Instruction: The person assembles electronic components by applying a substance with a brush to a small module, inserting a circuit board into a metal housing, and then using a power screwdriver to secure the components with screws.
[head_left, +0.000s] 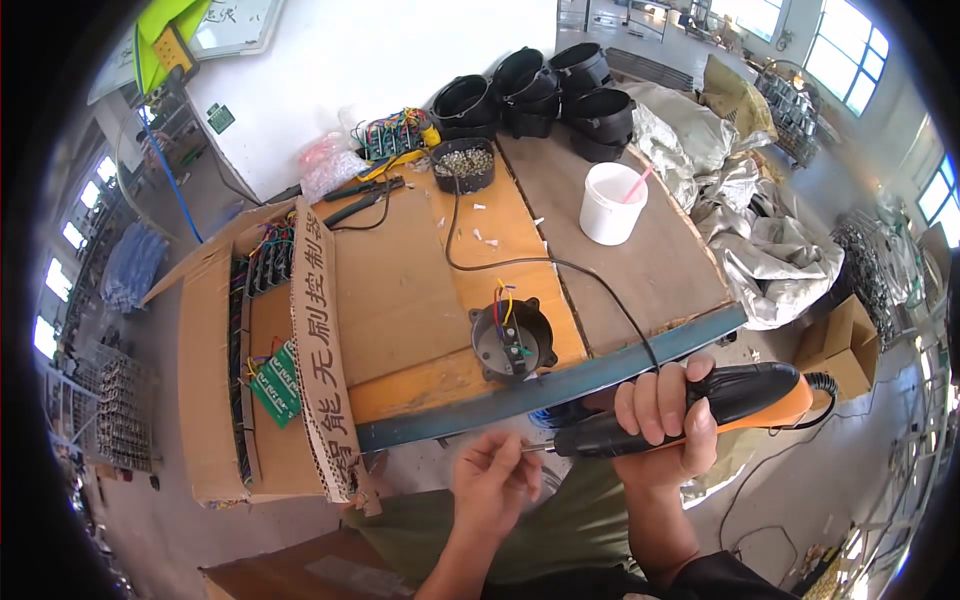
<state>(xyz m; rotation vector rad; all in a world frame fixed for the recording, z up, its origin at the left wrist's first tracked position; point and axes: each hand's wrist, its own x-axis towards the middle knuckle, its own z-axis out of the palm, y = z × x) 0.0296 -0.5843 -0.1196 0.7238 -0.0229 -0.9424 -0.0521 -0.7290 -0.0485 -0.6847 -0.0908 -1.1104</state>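
My right hand (665, 410) is wrapped around an orange and black electric screwdriver (745, 385), held level in front of the table's near edge with its bit pointing left. The thumb and forefinger of my left hand (492, 480) pinch together at the tip of the bit (538, 447); whatever sits between them is hidden. Just beyond, on the table, stands a round dark metal housing (512, 340) with a small board and red, yellow and blue wires inside. The screwdriver's black cable (590, 268) runs back across the tabletop.
An open carton (315, 340) with green circuit boards (277, 385) is on the left. Farther back are a black tub of small screws (465, 165), a white bucket (612, 205), several black housings (525, 85) and wired boards (395, 135). Silvery sacks (750, 220) lie at right.
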